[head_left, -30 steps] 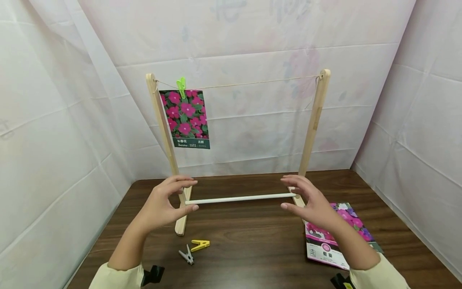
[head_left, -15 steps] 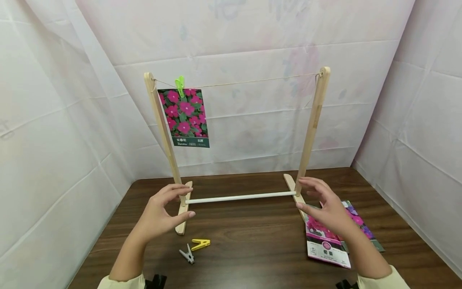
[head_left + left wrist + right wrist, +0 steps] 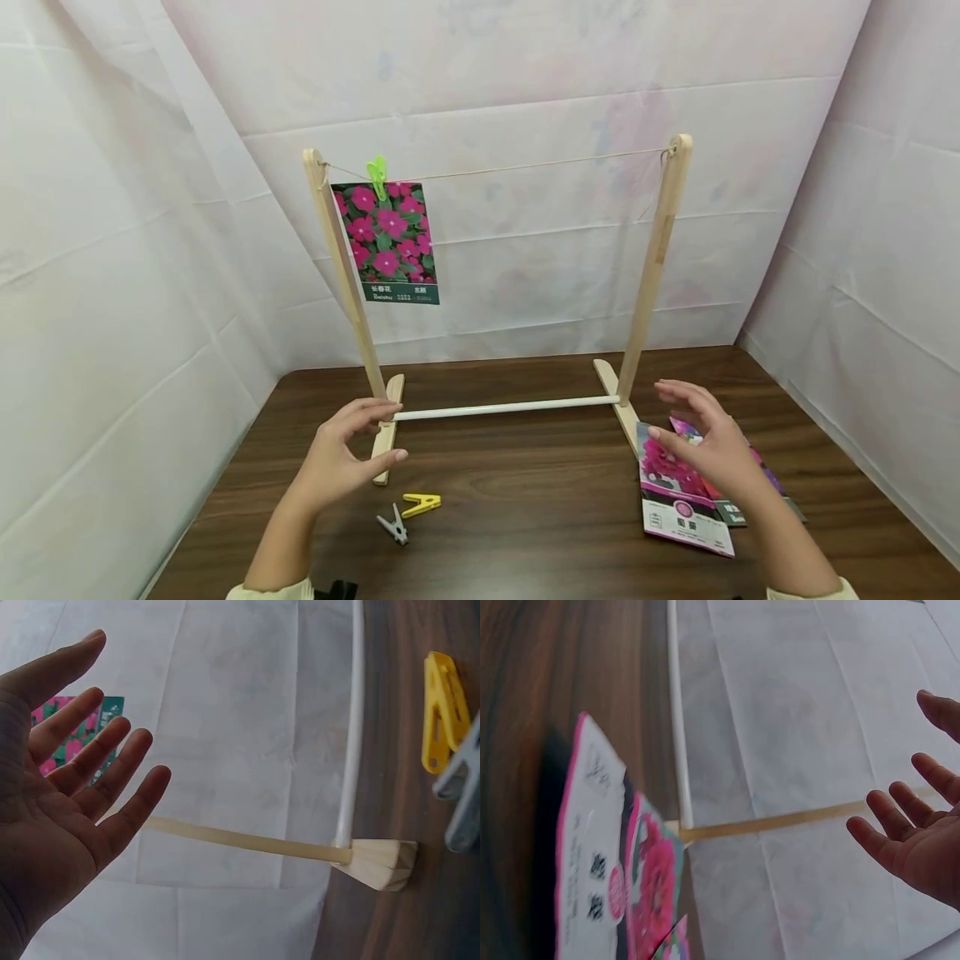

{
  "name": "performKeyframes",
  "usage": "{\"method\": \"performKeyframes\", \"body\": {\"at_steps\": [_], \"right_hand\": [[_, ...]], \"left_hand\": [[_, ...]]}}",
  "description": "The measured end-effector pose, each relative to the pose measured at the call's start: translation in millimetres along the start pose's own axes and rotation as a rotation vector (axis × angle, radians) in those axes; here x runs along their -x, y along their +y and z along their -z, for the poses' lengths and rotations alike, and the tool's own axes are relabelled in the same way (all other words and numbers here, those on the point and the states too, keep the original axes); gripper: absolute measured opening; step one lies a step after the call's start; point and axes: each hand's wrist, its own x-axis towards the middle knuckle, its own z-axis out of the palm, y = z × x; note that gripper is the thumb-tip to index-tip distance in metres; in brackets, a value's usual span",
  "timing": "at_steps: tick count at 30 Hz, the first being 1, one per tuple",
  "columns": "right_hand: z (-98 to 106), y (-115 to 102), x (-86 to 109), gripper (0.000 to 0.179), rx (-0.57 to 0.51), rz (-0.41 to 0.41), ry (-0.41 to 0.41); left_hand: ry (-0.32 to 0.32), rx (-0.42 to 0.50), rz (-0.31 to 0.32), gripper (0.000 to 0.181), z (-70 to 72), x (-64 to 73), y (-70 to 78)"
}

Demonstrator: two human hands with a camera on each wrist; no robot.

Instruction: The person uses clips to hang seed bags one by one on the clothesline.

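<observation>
My left hand (image 3: 345, 446) hovers near the left foot of a wooden frame, its fingers parted from the thumb and nothing between them. Over on the right, my right hand (image 3: 708, 437) is held above several flower seed packets (image 3: 686, 517), also holding nothing; the front one is pink and white. A packet with pink flowers (image 3: 386, 242) hangs from the string (image 3: 525, 167) by a green clothespin (image 3: 377, 177). On the table in front of the left foot lie a yellow clothespin (image 3: 422, 504) and a grey clothespin (image 3: 393, 525).
Two wooden posts, the left post (image 3: 345, 275) and the right post (image 3: 654, 267), stand on flat feet. A white rod (image 3: 506, 408) joins them low down. White cloth (image 3: 525, 275) hangs behind the brown table (image 3: 510, 500) and along both sides.
My right hand has moved right, from beside the right post to above the packets. The left hand has stayed near the left foot, dropping slightly. The hanging packet and clothespins look unchanged.
</observation>
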Motion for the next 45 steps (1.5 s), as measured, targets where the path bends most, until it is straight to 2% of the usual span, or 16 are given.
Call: {"method": "performKeyframes", "body": {"at_steps": [2,6,14,21,25,30,38,45], "right_hand": [[1.8,2.8,2.3,0.054,0.028,-0.032,0.004],[7.2,9.1,7.6,0.053,0.062,-0.083,0.041],[22.2,24.3,22.4,0.052,0.088,-0.144,0.122],[34.2,33.0,32.2,0.057,0.114,-0.32,0.109],[40.1,41.7,36.7,0.06,0.153,-0.386,0.135],[47.2,55.3,42.3,0.062,0.177,-0.428,0.172],[59.0,78.3,51.5,0.068,0.175,-0.55,0.193],[68.5,101.5,55.3,0.066,0.108,-0.621,0.252]], "left_hand": [[0.003,-0.01,0.007,0.054,-0.3,4.3,-3.2],[-0.011,-0.011,0.067,0.053,-1.4,14.6,-7.2],[-0.073,0.033,0.164,0.048,-1.8,31.8,-15.6],[-0.109,0.068,0.228,0.045,2.4,41.7,-28.4],[-0.176,0.102,0.251,0.044,2.0,47.9,-36.0],[-0.26,0.176,0.286,0.044,1.7,53.3,-47.3],[-0.41,0.382,0.362,0.049,6.1,59.3,-65.7],[-0.552,0.475,0.418,0.053,1.2,61.7,-74.8]]}}
